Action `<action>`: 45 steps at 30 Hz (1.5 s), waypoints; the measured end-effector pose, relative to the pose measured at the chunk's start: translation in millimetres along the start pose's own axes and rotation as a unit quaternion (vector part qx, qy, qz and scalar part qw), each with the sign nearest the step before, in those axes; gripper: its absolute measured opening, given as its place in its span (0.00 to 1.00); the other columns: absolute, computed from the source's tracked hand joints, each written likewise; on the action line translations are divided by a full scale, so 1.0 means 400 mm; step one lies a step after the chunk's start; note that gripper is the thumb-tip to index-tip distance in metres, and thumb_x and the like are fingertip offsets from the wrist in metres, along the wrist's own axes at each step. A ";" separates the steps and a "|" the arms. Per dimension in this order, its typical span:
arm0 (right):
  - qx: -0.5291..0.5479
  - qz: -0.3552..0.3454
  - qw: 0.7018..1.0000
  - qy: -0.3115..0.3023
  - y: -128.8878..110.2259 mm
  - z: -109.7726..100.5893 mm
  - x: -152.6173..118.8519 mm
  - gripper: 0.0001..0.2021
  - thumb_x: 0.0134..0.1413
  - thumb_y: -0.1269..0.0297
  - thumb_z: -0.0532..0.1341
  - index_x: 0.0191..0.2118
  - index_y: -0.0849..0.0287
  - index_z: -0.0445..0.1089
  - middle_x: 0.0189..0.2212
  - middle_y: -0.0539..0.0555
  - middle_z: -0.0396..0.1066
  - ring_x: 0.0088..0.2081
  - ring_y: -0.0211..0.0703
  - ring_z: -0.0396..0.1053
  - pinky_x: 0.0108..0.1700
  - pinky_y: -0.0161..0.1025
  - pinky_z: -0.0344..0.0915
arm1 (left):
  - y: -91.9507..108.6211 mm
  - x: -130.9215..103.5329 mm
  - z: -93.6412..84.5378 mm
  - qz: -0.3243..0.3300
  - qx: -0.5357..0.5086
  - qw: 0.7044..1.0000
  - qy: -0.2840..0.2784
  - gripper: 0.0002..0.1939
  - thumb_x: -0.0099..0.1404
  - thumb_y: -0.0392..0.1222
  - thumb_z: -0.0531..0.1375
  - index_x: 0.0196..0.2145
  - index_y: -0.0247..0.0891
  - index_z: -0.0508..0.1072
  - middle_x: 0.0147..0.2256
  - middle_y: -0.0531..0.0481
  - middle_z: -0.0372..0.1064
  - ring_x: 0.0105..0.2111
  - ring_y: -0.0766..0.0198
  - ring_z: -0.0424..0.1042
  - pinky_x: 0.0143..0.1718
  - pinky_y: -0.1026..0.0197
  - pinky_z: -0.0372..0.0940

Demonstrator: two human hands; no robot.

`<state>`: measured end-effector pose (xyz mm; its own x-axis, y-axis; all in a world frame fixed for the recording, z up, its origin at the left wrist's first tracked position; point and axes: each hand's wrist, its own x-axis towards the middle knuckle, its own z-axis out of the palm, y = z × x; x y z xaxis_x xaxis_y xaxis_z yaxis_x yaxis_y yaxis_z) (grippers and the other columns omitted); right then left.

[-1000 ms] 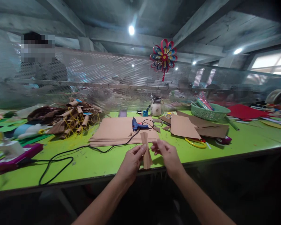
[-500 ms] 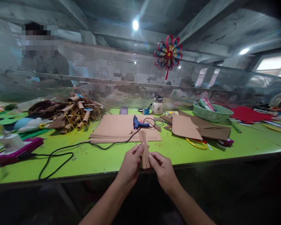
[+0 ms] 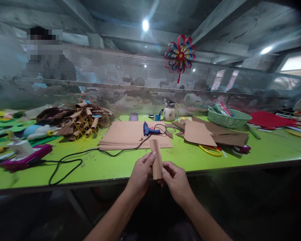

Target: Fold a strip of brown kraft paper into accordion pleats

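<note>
A pleated strip of brown kraft paper (image 3: pixel 156 160) is held upright between my two hands, over the table's front edge. My left hand (image 3: pixel 141 172) pinches its left side with thumb and fingers. On the lower right side, my right hand (image 3: pixel 176 179) grips the folds, its fingertips partly hidden behind the paper. Just beyond the strip, a blue hot glue gun (image 3: pixel 150 129) rests on a stack of brown paper sheets (image 3: pixel 120 134). Its black cord (image 3: pixel 110 154) runs left to a purple power strip (image 3: pixel 27 159).
To the left lies a pile of rolled brown paper pieces with yellow string (image 3: pixel 86 122). On the right are more brown sheets (image 3: pixel 198 132), yellow-handled scissors (image 3: pixel 210 151) and a green basket (image 3: pixel 228 119). A jar (image 3: pixel 169 112) stands by the perforated screen (image 3: pixel 130 73); a person is behind it.
The paper strip has turned, so its pleats look closer together and flatter. My right hand has shifted slightly to the right along its edge. The view has moved a little.
</note>
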<state>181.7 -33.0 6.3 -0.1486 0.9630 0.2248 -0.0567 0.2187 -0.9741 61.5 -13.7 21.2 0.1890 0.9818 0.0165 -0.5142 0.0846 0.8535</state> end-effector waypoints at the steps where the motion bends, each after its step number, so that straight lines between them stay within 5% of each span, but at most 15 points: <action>1: -0.008 0.002 1.000 0.004 -0.001 -0.002 -0.001 0.14 0.56 0.56 0.58 0.38 0.64 0.70 0.24 0.50 0.68 0.22 0.35 0.64 0.23 0.32 0.62 | 0.001 -0.003 0.001 0.002 -0.001 1.000 0.004 0.15 0.58 0.49 0.64 0.32 0.33 0.68 0.21 0.55 0.63 0.17 0.68 0.64 0.18 0.65 0.64; 13: -0.077 -0.049 0.995 0.050 0.011 -0.021 -0.021 0.12 0.57 0.57 0.58 0.36 0.62 0.71 0.29 0.54 0.72 0.29 0.39 0.67 0.29 0.33 0.65 | 0.003 -0.006 0.024 -0.022 0.046 0.993 0.103 0.19 0.44 0.43 0.71 0.31 0.30 0.72 0.25 0.50 0.70 0.23 0.65 0.69 0.23 0.66 0.64; 23: -0.053 -0.050 0.997 0.031 0.009 -0.039 -0.048 0.14 0.57 0.56 0.59 0.40 0.63 0.72 0.31 0.54 0.71 0.31 0.41 0.68 0.32 0.35 0.67 | -0.001 -0.030 0.034 -0.041 0.012 0.996 0.080 0.16 0.48 0.42 0.68 0.32 0.31 0.71 0.24 0.50 0.69 0.22 0.64 0.68 0.23 0.62 0.66; 31: -0.011 -0.025 0.998 0.056 0.000 -0.042 -0.052 0.17 0.57 0.51 0.57 0.30 0.62 0.70 0.22 0.48 0.61 0.25 0.36 0.60 0.24 0.30 0.61 | -0.006 -0.035 0.036 -0.053 -0.008 0.998 0.039 0.16 0.50 0.44 0.68 0.32 0.31 0.70 0.23 0.48 0.69 0.21 0.61 0.69 0.21 0.59 0.68; 45: -0.072 -0.023 0.995 0.069 0.020 -0.056 -0.050 0.18 0.57 0.52 0.57 0.32 0.63 0.73 0.23 0.50 0.64 0.25 0.36 0.60 0.23 0.31 0.63 | -0.023 -0.042 0.022 -0.075 -0.017 0.995 0.058 0.19 0.48 0.45 0.69 0.34 0.30 0.71 0.26 0.47 0.71 0.23 0.61 0.71 0.25 0.60 0.68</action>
<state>206.3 -46.9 -6.6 -0.0106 0.9617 0.2739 0.0830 0.2739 -0.9582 70.5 -32.5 17.9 0.1694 0.9705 -0.1714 -0.5161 0.2355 0.8235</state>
